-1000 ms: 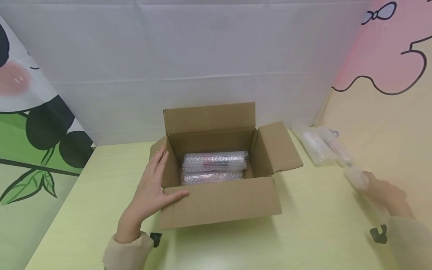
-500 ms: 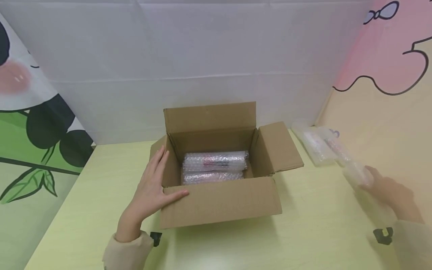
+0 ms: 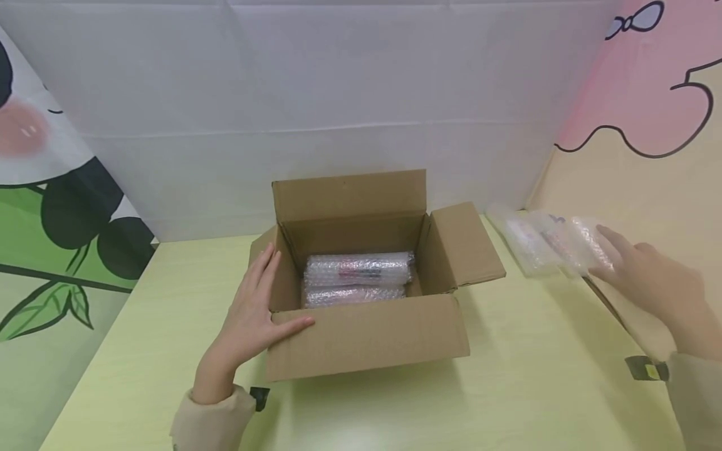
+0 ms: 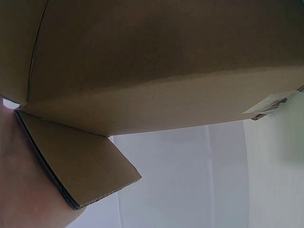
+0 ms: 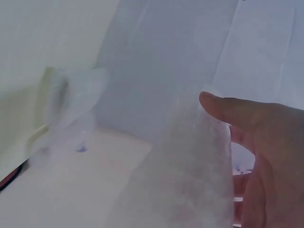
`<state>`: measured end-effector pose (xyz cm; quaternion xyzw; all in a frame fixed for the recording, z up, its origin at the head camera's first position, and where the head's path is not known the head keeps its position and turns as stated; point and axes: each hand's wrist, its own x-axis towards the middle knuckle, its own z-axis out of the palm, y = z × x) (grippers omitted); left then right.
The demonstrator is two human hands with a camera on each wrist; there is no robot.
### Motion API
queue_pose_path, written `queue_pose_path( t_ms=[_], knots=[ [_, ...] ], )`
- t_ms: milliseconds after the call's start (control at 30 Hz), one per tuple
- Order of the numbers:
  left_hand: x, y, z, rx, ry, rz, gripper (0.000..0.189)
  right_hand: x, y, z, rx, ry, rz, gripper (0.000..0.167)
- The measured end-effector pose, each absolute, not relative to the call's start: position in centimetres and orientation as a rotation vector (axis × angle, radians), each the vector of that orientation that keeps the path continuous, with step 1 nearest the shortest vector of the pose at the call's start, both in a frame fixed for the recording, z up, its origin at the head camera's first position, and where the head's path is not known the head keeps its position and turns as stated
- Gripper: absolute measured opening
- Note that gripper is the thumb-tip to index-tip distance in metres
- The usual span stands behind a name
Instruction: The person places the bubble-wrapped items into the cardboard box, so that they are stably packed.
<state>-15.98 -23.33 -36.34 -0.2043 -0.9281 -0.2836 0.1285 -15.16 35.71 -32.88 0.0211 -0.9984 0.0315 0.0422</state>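
Observation:
In the head view my left hand (image 3: 248,310) rests on the near left corner of an open cardboard box (image 3: 366,335), fingers straight along the left side and thumb on the front flap. Inside lie bubble-wrapped packages (image 3: 359,268), one behind the other, with pink and dark print showing through. At the right my right hand (image 3: 657,279) grips another bubble-wrapped package (image 3: 595,244). In the right wrist view the thumb lies along the edge of this package (image 5: 190,166), with the fingers partly hidden behind. The left wrist view shows mostly the box wall (image 4: 156,104) and a flap (image 4: 78,156).
Two more bubble-wrapped packages, the left one (image 3: 527,244) and its neighbour (image 3: 558,241), lie at the table's back right, beside the held one. The box's right flap (image 3: 468,244) sticks out towards them. A white cloth wall (image 3: 361,94) stands behind the pale yellow table (image 3: 524,376).
My right hand has moved the package it holds away from me, up beside the two lying at the right. The left hand and the box stay put.

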Motion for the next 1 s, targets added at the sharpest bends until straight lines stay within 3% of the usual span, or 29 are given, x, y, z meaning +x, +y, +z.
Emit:
queue_pose_path(
  t_ms=[233, 433, 700, 1000],
  knots=[
    [-15.9, -23.3, -36.3, -0.582, -2.718, -0.825, 0.117, -15.6, 29.1, -27.0, 0.192, -2.962, 0.078, 0.071],
    [-15.9, -23.2, -36.2, -0.583, -2.718, -0.829, 0.116, -16.0, 22.4, -23.5, 0.529, -2.821, 0.047, 0.073],
    [-16.1, -23.2, -36.1, -0.584, -2.725, -0.825, 0.116, -17.7, 15.0, -22.0, 0.984, -2.752, -0.039, 0.071],
    [-16.0, -23.2, -36.0, -0.566, -2.745, -0.833, 0.116, -20.8, 8.8, -21.9, 1.256, -2.947, -0.246, 0.074]
  ],
)
